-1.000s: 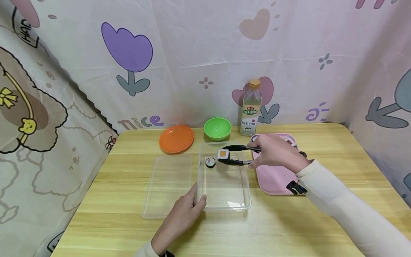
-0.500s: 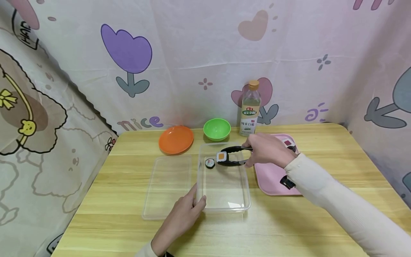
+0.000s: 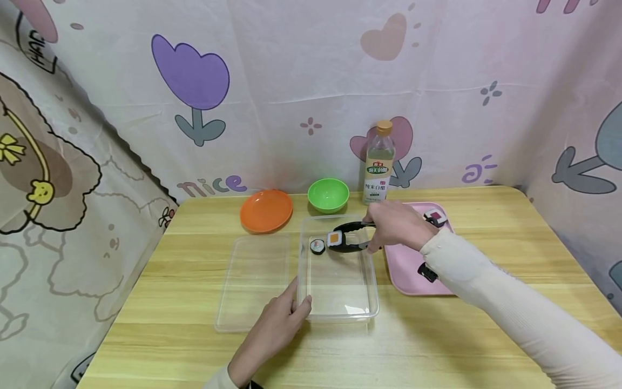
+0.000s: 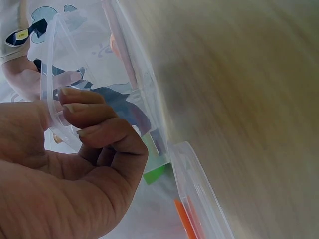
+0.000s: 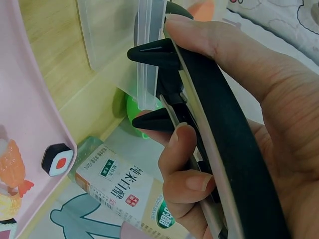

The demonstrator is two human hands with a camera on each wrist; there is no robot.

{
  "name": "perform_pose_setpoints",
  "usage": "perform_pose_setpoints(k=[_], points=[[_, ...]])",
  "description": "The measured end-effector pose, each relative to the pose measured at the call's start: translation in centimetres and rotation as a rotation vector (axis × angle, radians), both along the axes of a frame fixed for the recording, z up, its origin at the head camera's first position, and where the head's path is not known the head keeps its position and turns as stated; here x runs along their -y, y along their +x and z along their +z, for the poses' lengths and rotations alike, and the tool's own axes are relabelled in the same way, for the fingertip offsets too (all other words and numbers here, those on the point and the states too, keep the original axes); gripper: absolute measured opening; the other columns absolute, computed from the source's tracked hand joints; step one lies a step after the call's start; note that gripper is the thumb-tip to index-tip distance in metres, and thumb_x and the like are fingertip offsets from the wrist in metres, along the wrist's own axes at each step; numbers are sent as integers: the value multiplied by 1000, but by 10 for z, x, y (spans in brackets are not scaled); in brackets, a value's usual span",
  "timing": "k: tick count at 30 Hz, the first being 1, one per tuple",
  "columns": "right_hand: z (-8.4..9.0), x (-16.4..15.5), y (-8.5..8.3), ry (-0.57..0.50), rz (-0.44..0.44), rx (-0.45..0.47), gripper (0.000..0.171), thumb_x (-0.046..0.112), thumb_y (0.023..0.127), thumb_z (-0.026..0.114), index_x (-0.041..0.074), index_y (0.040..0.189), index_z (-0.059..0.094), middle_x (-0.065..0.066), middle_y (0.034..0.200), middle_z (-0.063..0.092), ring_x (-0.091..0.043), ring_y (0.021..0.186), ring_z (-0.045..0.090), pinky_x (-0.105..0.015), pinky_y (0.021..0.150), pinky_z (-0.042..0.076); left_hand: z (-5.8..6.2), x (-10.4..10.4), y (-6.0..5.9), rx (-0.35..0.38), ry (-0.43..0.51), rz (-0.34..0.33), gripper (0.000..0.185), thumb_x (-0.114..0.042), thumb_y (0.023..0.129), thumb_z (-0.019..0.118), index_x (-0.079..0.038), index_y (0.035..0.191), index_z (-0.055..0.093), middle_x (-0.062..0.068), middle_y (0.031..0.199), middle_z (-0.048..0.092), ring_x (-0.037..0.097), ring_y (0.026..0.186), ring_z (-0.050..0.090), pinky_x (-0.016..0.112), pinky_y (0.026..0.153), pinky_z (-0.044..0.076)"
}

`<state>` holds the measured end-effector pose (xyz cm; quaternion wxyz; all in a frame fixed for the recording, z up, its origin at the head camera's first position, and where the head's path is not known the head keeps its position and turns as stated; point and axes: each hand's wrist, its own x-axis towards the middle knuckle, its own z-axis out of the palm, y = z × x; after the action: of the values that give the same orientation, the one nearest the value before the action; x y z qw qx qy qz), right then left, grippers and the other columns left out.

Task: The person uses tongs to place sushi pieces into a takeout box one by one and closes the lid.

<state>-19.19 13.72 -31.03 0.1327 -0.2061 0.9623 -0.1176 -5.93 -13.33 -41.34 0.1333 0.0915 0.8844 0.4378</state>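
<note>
My right hand [image 3: 400,224] grips black-tipped tongs [image 3: 351,226] over the far part of a clear plastic box [image 3: 340,315]. Between the tong tips is a toy sushi roll [image 3: 335,238] with an orange centre; whether it touches the box floor I cannot tell. Just left of it, another small round sushi roll [image 3: 318,247] lies in the box. My left hand [image 3: 279,324] holds the box's near left wall, thumb at the rim; in the left wrist view its fingers [image 4: 114,132] are curled. The right wrist view shows the tong handles [image 5: 234,149] inside my right palm.
A pink tray [image 3: 405,270] on the right bears toy sushi, including a red-centred roll [image 5: 59,159] and a shrimp piece [image 5: 11,164]. Left of the box lies a clear lid [image 3: 255,286]. Behind stand an orange plate [image 3: 266,210], a green bowl [image 3: 328,195] and a vinegar bottle [image 3: 378,167].
My right hand has shifted left, and the orange-centred roll in the tongs has moved slightly left and down, beside the other roll. My left hand has stayed on the box.
</note>
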Motion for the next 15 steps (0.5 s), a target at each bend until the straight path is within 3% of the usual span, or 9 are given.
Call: perform_pose_setpoints(k=[6, 15], points=[[1, 1, 0, 0, 1, 0, 42, 25, 64, 96, 8, 100, 79, -1, 80, 64, -18, 64, 51, -31, 52, 42, 0, 0, 0, 17, 6, 3, 55, -32, 106, 50, -13, 156, 35, -9, 53, 48, 6, 44, 35, 22, 40, 27], [2, 1, -1, 2, -16, 16, 36, 25, 65, 96, 11, 93, 78, 0, 73, 57, -18, 62, 50, -31, 51, 42, 0, -1, 0, 25, 30, -2, 56, -31, 107, 51, -14, 157, 34, -8, 52, 47, 5, 42, 33, 22, 39, 25]])
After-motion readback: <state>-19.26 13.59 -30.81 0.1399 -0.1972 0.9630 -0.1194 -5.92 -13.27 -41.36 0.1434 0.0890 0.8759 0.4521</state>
